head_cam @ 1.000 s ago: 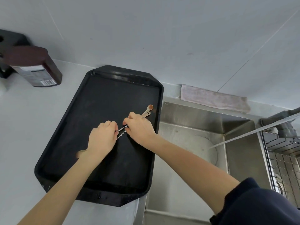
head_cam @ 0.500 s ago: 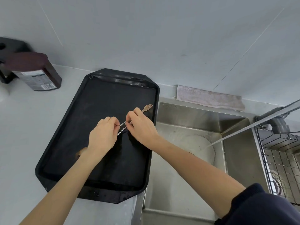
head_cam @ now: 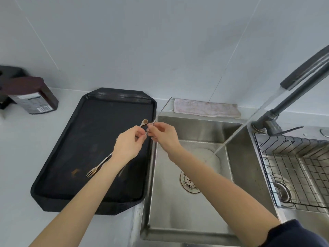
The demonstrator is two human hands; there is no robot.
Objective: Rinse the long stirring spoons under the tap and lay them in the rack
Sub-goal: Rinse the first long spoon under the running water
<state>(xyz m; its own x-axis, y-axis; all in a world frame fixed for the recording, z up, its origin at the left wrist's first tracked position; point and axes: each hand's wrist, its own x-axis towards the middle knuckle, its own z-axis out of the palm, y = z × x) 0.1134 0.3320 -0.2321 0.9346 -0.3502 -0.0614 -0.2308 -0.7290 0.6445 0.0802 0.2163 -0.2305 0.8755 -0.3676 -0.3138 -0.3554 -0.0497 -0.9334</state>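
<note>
Over the right edge of the black tray, my left hand pinches a long twisted stirring spoon. Its small bowl sticks out above my fingers and its forked end hangs below my wrist. Close beside it, my right hand pinches a second thin stirring spoon, whose shaft slants up toward the wall. The tap at the right is running, and its stream falls into the left sink basin. The wire rack sits in the right basin.
A pinkish cloth lies on the ledge behind the sink. A dark brown jar lies on the white counter at the far left. The sink drain is below my right forearm.
Both hands have lifted off the tray floor and moved right toward the sink edge, each with a spoon, and the two spoons have come apart. The view has tilted up, showing the tap.
</note>
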